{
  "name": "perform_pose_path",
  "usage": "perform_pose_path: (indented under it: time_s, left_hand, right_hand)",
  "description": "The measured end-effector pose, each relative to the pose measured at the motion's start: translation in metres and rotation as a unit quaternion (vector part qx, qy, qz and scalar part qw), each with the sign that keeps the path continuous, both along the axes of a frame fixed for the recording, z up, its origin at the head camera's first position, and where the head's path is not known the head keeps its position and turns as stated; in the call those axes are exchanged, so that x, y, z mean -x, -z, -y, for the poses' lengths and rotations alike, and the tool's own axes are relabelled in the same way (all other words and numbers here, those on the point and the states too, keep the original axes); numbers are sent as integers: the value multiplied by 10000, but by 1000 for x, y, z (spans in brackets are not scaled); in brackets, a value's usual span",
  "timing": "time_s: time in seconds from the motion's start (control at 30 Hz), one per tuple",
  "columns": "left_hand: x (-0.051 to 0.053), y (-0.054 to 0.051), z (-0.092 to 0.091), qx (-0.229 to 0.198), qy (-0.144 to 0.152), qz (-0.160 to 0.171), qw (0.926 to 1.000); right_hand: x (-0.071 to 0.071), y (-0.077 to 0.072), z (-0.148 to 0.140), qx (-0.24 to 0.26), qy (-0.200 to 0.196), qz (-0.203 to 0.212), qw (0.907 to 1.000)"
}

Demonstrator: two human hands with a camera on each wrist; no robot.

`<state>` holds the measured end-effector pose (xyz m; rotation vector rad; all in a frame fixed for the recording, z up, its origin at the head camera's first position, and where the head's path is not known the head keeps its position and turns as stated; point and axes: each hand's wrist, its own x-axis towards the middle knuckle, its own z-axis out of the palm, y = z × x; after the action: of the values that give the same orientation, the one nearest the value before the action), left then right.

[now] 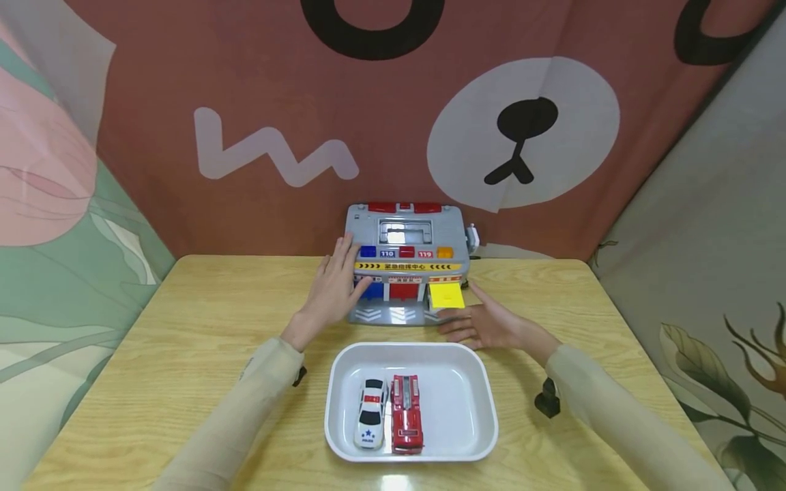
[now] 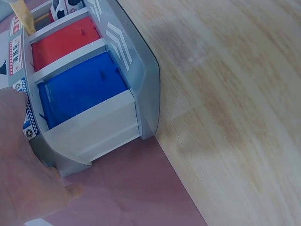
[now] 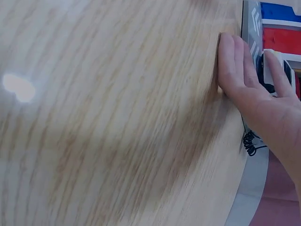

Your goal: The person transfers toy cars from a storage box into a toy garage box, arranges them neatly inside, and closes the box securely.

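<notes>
A grey toy emergency-station garage stands at the table's back edge. My left hand rests against its left side, fingers extended. The blue door and red door are down, while the yellow door is swung up. Under the yellow door, in the right-hand bay, sits a mostly hidden white toy car. My right hand is at that bay with straight fingers; in the right wrist view its index finger lies against the car, the other fingers beside the garage's ramp.
Nearer me, a white tray holds a white toy police car and a red toy fire truck. A black coiled cord hangs beside the garage. Behind the table is a printed curtain.
</notes>
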<state>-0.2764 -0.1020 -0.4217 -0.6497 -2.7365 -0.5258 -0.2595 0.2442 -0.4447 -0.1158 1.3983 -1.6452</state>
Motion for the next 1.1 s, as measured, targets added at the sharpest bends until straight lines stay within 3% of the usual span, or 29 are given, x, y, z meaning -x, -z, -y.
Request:
perform_pose_path:
  time_s: [0.2, 0.7, 1.1]
  left_hand:
    - [1, 0, 0, -5, -12, -10, 10000]
    - [1, 1, 0, -12, 3, -33, 10000]
    - [0, 0, 0, -83, 32, -70, 9999]
  right_hand:
    - [1, -4, 1, -39, -12, 117, 9999]
    - [9, -10, 1, -219, 409, 87, 9989]
    - [8, -11, -1, -4, 305, 149, 9994]
